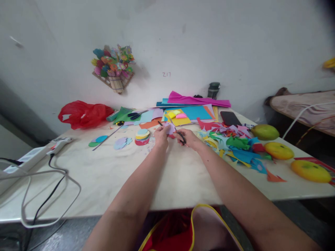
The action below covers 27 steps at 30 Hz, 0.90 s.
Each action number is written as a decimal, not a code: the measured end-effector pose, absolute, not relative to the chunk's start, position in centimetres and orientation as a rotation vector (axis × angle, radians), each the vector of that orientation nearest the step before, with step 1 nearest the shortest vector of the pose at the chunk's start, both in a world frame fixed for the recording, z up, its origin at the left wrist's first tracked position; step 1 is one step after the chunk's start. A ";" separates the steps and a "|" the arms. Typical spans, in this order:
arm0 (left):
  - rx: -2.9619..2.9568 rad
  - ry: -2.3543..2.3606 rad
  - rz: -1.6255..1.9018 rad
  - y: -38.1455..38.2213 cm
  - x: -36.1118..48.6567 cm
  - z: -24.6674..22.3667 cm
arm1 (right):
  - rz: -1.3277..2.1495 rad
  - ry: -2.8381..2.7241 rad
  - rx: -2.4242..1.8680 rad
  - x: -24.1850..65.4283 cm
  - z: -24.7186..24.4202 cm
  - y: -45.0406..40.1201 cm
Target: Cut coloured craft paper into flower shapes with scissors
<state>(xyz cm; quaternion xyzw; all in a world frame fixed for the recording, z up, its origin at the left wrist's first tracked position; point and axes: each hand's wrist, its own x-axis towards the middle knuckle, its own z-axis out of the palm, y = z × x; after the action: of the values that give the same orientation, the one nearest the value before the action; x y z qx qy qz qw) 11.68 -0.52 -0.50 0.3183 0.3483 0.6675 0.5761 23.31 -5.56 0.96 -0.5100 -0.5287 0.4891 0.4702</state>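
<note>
My left hand [162,136] pinches a small lilac paper piece [171,128] over the middle of the table. A dark, thin stick-like thing, perhaps a pen, pokes out by its fingers. In my right hand [188,138] is a pair of scissors [181,136] with black handles; the blades point up beside the lilac paper. Whether they touch its edge I cannot tell. Left of my hands stands a stack of round paper discs [142,136], yellow, pale blue and red. Lilac and blue scalloped paper shapes [122,143] lie farther left.
Paper scraps [235,143] and mangoes [278,150] cover the right side, near a dark phone [230,118]. Coloured sheets [193,113], other scissors [136,115] and a red plastic bag [85,114] lie at the back. A power strip [31,158] with cables sits at left.
</note>
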 end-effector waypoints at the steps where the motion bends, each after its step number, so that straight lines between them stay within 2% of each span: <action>1: 0.740 0.814 1.565 -0.4 11.7 -0.6 | 1.206 -1.282 -1.247 23.3 1.0 -5.5; 27: 0.855 0.706 1.466 -0.1 10.7 -0.8 | 1.158 -1.435 -1.214 24.1 0.4 -5.5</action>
<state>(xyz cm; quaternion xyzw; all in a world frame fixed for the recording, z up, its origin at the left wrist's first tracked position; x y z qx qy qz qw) 10.72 -0.15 -0.83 0.3698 0.3054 0.6341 0.6065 24.14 -5.54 0.41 -0.4912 -0.5804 0.4683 0.4500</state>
